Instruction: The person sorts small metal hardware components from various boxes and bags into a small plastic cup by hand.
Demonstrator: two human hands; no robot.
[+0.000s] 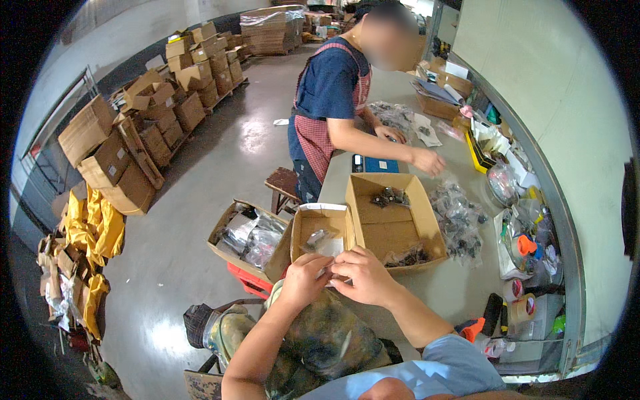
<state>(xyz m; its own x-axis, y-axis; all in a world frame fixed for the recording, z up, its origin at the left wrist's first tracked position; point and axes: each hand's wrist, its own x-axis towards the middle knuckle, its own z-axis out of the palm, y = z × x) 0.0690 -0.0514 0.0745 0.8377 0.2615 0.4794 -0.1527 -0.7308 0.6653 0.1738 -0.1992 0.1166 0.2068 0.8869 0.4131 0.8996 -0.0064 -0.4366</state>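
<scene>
Left hand (303, 277) and right hand (363, 275) close together, fingers pinched shut on a small clear plastic bag (327, 245) just over the worktop (453, 287) edge, open cardboard box (393, 223) just beyond, co-worker in checked apron (317, 137) farther along.

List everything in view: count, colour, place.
clear plastic bag: one, transparent, held over the small box.
small box: one, brown, open, at the table edge.
large box: one, brown, open, on the table, dark parts inside.
bagged parts: a pile, clear with dark contents, right of the large box.
floor box: one, brown, holding clear bags.
stacked cartons: many, brown, along the left wall.
tape rolls: about two, tan, table's near right.
co-worker: one, blue shirt, checked apron, at the table's far side.
left hand: grip on the bag.
right hand: grip on the bag.
</scene>
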